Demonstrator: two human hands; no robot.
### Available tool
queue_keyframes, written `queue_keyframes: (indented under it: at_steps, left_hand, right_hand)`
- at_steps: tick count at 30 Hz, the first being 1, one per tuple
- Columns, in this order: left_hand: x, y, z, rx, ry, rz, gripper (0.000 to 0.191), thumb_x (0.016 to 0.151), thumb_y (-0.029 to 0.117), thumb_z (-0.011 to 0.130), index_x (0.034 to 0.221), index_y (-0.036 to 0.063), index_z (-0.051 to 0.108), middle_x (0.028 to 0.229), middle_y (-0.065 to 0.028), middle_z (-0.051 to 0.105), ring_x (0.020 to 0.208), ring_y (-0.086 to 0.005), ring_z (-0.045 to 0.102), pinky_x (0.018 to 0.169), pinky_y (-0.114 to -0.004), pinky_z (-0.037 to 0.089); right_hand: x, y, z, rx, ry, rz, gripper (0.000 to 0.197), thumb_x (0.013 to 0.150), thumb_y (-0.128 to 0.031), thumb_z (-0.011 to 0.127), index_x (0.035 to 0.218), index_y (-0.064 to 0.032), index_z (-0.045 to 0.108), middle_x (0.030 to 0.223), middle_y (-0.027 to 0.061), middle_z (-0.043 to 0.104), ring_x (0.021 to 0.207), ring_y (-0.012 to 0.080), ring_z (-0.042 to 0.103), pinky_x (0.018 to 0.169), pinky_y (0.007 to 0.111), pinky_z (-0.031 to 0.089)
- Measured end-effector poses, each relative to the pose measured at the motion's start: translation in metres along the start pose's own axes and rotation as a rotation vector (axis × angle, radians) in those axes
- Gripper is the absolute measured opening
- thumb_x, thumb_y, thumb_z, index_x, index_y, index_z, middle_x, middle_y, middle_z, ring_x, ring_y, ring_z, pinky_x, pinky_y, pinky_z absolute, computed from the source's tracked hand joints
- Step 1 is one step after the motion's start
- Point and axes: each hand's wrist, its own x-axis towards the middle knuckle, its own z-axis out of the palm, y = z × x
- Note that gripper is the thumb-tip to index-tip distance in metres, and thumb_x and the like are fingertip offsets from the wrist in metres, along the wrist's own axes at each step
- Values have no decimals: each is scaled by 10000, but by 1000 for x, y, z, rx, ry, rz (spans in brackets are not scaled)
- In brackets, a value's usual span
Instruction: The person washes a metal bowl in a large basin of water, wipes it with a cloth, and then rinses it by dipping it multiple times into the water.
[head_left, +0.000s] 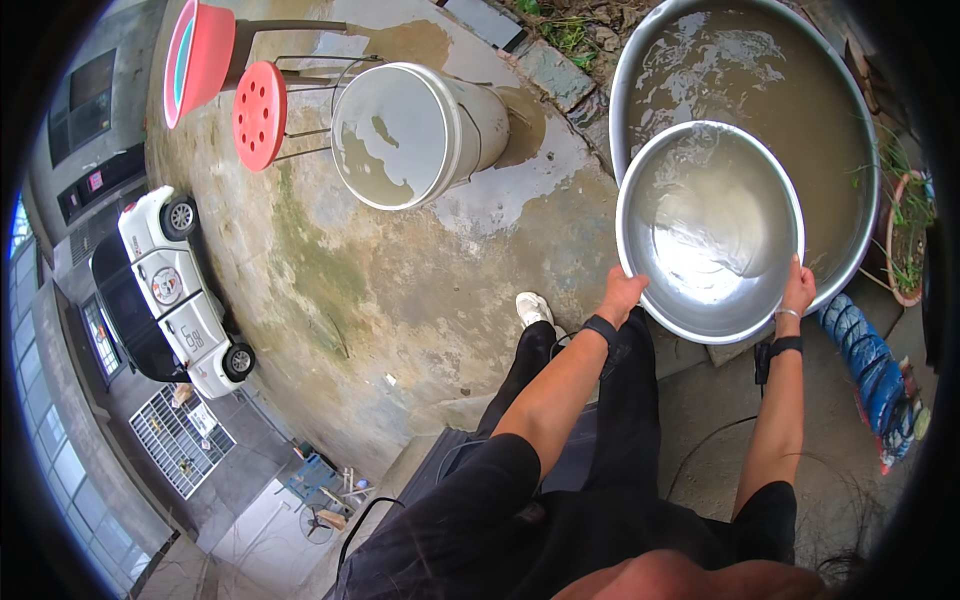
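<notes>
Both hands grip the rim of a round metal basin (709, 300) by its near side. My left hand (621, 294) holds its left edge, and my right hand (799, 286) holds the right edge. Some cloudy water (720, 202) lies inside, reflecting light. The basin overlaps the near part of a much larger metal tub (621, 97) holding murky brown water (817, 135). Whether the basin rests on the tub's rim or is held above it, I cannot tell. My fingers beneath the basin are hidden.
A white bucket of water (480, 124) stands on wet concrete (420, 285), beside a red stool (259, 116) and a pink basin (210, 56). A potted plant (907, 240) and a rolled blue bundle (862, 360) lie right. A white car (172, 292) is parked far left.
</notes>
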Motion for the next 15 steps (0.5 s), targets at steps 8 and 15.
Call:
queue_keyframes:
  at_steps: [8, 15]
  left_hand:
    - [-52, -42, -72, -298, -76, -132, 281, 624, -19, 499, 901, -65, 477, 793, -129, 543, 689, -218, 538, 608, -316, 445]
    - [-82, -73, -212, -665, 33, -350, 289, 592, -34, 476, 880, -10, 489, 746, -98, 525, 667, -222, 529, 581, -314, 453]
  right_hand:
    - [-107, -73, -25, 16, -40, -208, 288, 727, -208, 559, 533, -46, 422, 485, -38, 409, 427, 36, 305, 385, 181, 270]
    - [-218, -95, 85, -344, -308, -558, 247, 687, -193, 590, 565, -23, 457, 462, 1, 386, 441, 86, 317, 416, 249, 303]
